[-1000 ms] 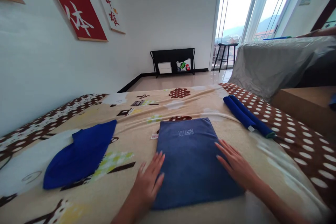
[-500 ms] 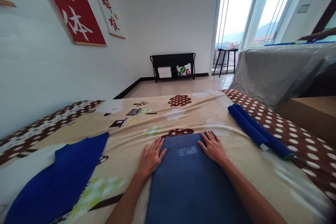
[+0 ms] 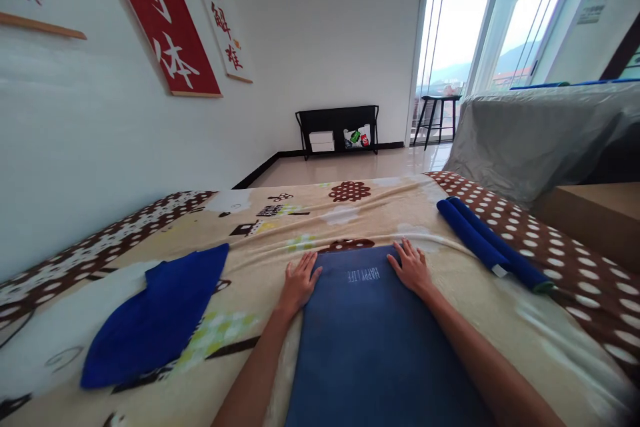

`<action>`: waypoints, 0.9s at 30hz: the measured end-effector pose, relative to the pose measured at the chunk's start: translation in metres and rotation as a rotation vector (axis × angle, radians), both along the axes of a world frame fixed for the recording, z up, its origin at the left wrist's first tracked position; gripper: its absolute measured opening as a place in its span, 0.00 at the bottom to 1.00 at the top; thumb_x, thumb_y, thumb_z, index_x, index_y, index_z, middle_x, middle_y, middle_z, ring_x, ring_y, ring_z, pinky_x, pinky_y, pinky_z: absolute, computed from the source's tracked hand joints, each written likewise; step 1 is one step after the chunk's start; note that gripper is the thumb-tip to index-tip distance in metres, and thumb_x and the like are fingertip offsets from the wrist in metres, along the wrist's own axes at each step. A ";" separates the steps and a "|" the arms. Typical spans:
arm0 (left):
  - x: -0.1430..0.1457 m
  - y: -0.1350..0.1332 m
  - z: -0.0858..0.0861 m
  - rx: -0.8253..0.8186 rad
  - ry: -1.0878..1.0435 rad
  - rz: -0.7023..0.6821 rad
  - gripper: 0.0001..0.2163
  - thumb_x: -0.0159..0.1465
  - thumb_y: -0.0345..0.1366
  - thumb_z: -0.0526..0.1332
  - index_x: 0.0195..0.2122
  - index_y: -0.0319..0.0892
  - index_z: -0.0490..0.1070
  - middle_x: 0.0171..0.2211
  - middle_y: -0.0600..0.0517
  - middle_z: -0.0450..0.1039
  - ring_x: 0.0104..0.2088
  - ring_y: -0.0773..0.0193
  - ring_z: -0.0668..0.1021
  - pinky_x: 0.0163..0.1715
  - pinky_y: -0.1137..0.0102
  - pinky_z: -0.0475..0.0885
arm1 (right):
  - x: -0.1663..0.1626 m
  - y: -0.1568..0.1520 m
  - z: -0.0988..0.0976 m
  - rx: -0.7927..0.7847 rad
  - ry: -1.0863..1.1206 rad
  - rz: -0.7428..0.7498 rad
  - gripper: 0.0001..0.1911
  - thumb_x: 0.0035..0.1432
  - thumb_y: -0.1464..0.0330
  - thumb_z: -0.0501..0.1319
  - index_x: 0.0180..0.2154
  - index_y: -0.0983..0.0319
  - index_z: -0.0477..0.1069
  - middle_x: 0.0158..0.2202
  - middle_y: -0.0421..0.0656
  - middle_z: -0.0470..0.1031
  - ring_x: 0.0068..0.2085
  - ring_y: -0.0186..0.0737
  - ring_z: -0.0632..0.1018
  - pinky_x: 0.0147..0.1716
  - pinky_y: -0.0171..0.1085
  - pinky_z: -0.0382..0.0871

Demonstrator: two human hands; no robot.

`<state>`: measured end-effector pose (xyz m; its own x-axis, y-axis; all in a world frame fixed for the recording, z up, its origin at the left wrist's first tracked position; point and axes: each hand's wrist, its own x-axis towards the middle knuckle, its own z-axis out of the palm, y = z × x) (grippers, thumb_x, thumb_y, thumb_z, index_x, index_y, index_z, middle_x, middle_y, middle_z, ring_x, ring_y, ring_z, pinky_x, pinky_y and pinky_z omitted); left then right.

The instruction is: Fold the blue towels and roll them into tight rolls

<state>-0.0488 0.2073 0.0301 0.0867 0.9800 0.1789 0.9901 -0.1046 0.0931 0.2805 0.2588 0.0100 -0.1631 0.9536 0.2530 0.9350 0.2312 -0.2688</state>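
A flat blue-grey mat [image 3: 370,340] with the words HAPPY LIFE, upside down to me, lies on the patterned blanket and runs out of view at the bottom. My left hand [image 3: 300,281] rests palm down at its far left corner, fingers stretched out over the edge and the blanket. Across from it, my right hand [image 3: 413,265] lies flat on the far right corner with its fingers spread. Neither hand grips anything. To the left, a blue cloth [image 3: 160,313] of irregular shape lies flat. On the right are blue rolled pieces [image 3: 483,240] with a small white tag.
The beige and brown blanket [image 3: 260,280] covers the surface before me. Beyond it stand a black rack [image 3: 337,123] with a white box, and a dark stool [image 3: 440,110] by the glass doors. At right are a plastic-covered table [image 3: 520,140] and a cardboard box [image 3: 600,207].
The view has turned a little left, so most things sit further right. Both hands stay at the mat's far corners. Another person's hand above the covered table has left the view.
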 end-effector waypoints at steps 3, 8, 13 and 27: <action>0.025 -0.045 0.015 0.008 0.003 -0.086 0.25 0.73 0.42 0.39 0.70 0.46 0.46 0.70 0.45 0.51 0.70 0.57 0.56 0.66 0.48 0.52 | -0.010 -0.054 0.011 0.033 -0.002 0.104 0.32 0.71 0.52 0.40 0.69 0.59 0.52 0.71 0.48 0.45 0.71 0.46 0.47 0.67 0.54 0.41; 0.065 -0.165 0.003 0.028 0.072 -0.429 0.30 0.71 0.51 0.47 0.71 0.51 0.39 0.69 0.55 0.52 0.68 0.65 0.60 0.64 0.64 0.59 | 0.006 -0.178 -0.019 0.039 -0.058 0.344 0.33 0.67 0.47 0.47 0.69 0.46 0.49 0.69 0.37 0.51 0.68 0.44 0.58 0.64 0.48 0.57; 0.042 -0.232 -0.030 0.408 0.329 -0.378 0.29 0.69 0.47 0.53 0.69 0.46 0.50 0.66 0.53 0.61 0.66 0.64 0.63 0.63 0.67 0.57 | 0.065 -0.235 -0.053 0.267 -0.167 0.310 0.36 0.68 0.54 0.52 0.71 0.51 0.41 0.70 0.39 0.51 0.67 0.44 0.61 0.64 0.46 0.57; -0.013 -0.272 -0.040 0.597 0.276 -0.472 0.21 0.64 0.28 0.53 0.57 0.46 0.70 0.54 0.53 0.77 0.57 0.65 0.74 0.66 0.64 0.49 | 0.136 -0.270 -0.056 0.555 -0.264 0.399 0.30 0.63 0.63 0.59 0.65 0.59 0.60 0.63 0.41 0.65 0.61 0.39 0.70 0.58 0.37 0.63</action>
